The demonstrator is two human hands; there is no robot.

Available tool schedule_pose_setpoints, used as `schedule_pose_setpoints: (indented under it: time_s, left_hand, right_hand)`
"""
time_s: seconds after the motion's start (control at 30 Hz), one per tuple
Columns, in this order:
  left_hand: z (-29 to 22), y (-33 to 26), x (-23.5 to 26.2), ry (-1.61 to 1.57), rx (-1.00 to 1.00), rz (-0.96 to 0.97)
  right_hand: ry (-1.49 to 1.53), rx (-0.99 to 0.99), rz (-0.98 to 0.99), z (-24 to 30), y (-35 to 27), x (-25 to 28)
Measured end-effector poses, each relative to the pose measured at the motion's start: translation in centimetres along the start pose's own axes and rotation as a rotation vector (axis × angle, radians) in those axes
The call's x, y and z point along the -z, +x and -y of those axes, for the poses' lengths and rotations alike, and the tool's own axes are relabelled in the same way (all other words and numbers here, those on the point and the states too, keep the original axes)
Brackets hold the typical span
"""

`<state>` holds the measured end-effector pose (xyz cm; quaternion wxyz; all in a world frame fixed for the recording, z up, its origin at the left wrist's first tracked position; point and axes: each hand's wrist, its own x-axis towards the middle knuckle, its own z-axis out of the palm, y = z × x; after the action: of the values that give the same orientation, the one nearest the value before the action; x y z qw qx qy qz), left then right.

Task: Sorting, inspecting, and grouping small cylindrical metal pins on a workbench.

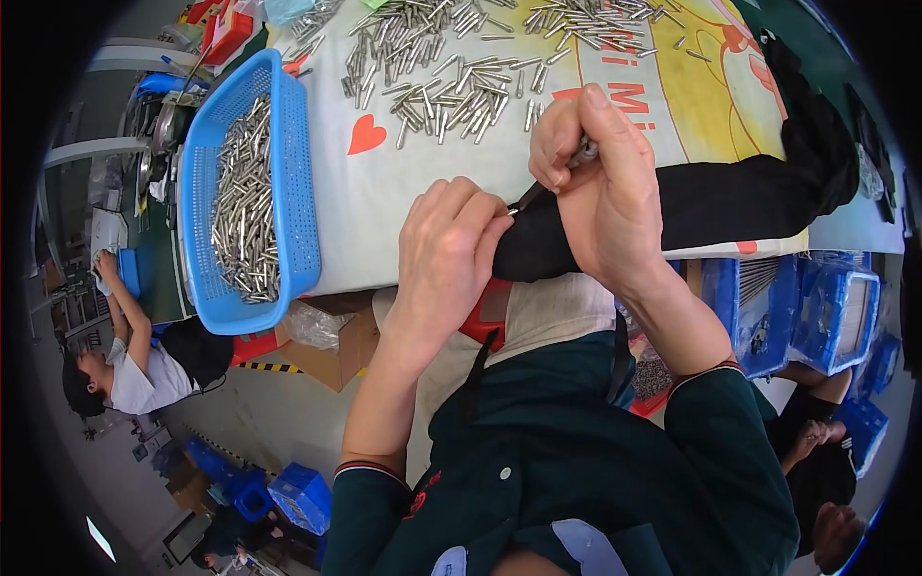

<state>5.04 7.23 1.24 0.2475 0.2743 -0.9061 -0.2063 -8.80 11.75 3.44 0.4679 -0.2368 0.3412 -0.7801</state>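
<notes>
Left fingers (480, 207) pinching metal piece (513, 212), right fingers (545, 163) gripping dark tool (534, 196); loose pieces (588, 31) lying ahead, basket (296, 173) holding more, finished share unclear.

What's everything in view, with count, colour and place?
Basket: one, light blue, left.
Cloth: one, white and yellow, upper middle.
Pins: too many to count, silver, in basket and on cloth.
Fabric: one, black, across cloth's near edge.
Carton: one, brown, below basket.
Crates: several, blue, both sides.
Co-workers: at least three, white or dark clothes, both sides.
Tool: one, dark-tipped, in right hand.
Piece: one, silvery, in left hand.
Shirt: one, dark green, bottom.
Hands: two, bare, centre.
</notes>
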Motion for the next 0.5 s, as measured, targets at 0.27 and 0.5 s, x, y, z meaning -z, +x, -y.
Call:
schedule_pose_setpoints:
  time_s: [0.27,0.5]
  left_hand:
    - [0.1,0.1,-0.1,-0.004,-0.005,-0.012]
    - [0.3,0.3,0.0,-0.049,0.002,-0.018]
  right_hand:
    - [0.039,0.004,0.028,-0.1,0.1,0.6]
    - [0.105,-0.023,0.150,-0.8,0.4,1.3]
